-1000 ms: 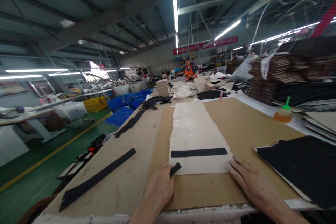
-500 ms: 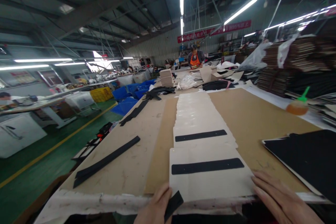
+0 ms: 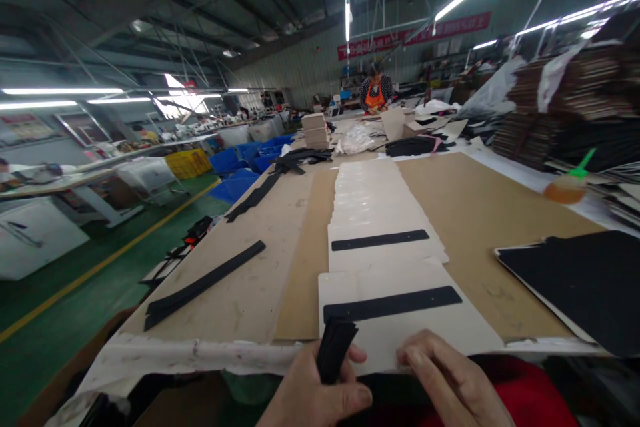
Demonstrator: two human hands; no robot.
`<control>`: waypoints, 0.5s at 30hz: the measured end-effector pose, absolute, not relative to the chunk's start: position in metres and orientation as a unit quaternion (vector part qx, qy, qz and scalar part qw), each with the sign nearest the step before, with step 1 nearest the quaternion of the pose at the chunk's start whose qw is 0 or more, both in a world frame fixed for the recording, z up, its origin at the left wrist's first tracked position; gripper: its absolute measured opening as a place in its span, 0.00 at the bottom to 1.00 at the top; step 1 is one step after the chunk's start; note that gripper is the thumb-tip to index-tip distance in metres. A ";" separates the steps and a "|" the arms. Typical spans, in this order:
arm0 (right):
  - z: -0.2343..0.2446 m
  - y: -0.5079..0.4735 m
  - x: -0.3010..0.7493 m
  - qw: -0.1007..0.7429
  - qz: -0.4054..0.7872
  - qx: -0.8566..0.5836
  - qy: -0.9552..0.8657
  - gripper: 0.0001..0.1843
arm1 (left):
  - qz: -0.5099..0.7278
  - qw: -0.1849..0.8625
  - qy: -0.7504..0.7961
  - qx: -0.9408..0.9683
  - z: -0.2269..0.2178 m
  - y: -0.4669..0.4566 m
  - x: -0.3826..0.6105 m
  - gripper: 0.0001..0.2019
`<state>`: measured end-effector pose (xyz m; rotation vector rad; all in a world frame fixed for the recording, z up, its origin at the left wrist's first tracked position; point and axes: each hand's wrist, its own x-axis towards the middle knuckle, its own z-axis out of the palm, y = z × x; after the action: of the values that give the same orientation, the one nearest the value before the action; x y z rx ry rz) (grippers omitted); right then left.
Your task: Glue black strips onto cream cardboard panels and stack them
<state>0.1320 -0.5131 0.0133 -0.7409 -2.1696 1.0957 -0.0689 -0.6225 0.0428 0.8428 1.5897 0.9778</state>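
Note:
My left hand [image 3: 315,383] is closed around a small bundle of black strips [image 3: 336,347], whose ends stick up at the table's front edge. To the right of it, my right hand [image 3: 445,373] has its fingertips pinched together over the front cream sheet [image 3: 395,333]; whether anything is between them cannot be made out. A black strip [image 3: 395,303] lies across that sheet. Just behind it, a second strip [image 3: 380,239] lies on the nearest of several overlapping cream sheets [image 3: 373,197] that run away up the table.
Several long black strips [image 3: 205,285] lie on the left of the table [image 3: 250,310]. Black-faced sheets [image 3: 575,280] are stacked at right. Beyond them sits a bottle of amber liquid [image 3: 565,191]. A co-worker in an orange apron [image 3: 376,93] stands at the far end.
My left hand has raised the black strips to the front sheet's edge. My right hand has left the sheet's right side, moved left and closed its fingertips. The view has tilted down slightly.

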 end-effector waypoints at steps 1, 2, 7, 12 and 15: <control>0.015 -0.518 0.123 0.310 0.421 -0.284 -0.804 0.15 | 0.434 0.547 0.634 0.332 0.042 -0.616 -0.066 0.25; 0.015 -0.522 0.115 0.323 0.425 -0.279 -0.798 0.15 | 0.454 0.571 0.605 0.319 0.041 -0.612 -0.064 0.25; 0.015 -0.531 0.096 0.358 0.413 -0.231 -0.805 0.22 | 0.508 0.622 0.512 0.305 0.036 -0.605 -0.056 0.22; 0.014 -0.532 0.093 0.416 0.319 -0.193 -0.829 0.23 | 0.526 0.627 0.505 0.274 0.034 -0.605 -0.050 0.24; 0.009 -0.531 0.093 0.450 0.247 -0.176 -0.840 0.27 | 0.546 0.612 0.514 0.250 0.029 -0.604 -0.048 0.24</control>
<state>0.0927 -0.5314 0.0091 -0.4348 -2.0779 0.6111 -0.0476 -0.6041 0.0294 0.5758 1.1868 1.2607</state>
